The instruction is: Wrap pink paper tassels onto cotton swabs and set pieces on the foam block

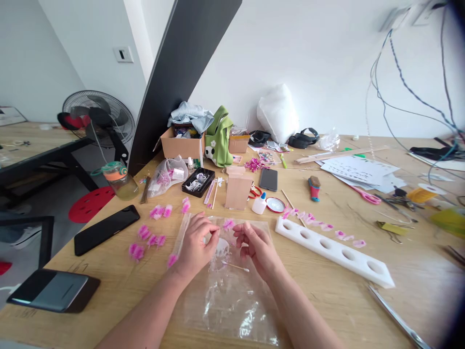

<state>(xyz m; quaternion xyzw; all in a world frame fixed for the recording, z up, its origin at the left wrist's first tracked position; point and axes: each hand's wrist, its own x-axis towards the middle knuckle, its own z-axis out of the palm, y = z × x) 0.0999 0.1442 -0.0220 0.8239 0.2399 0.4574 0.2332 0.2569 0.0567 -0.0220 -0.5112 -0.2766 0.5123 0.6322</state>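
Note:
Both hands are raised over a clear plastic bag [240,310] spread on the table. My left hand [198,242] is closed in a pinch, thumb against forefinger; whatever is in it is too small to make out. Across from it, my right hand [256,245] has curled fingers with thumb and forefinger brought together, its contents also unclear. A small pink fluffy flower [228,224] shows between the fingertips; whether it is held or lies beyond them I cannot tell. Below the hands, a cotton swab [235,266] lies on the bag beside a whitish round patch [222,248].
Pink flower pieces [144,232] lie left, and a row of pink petals [327,227] right. A white foam block with holes [334,250] lies near my right arm. Ahead stand a glue bottle [259,203] and a cardboard piece [238,191]. Scissors [397,315] lie front right.

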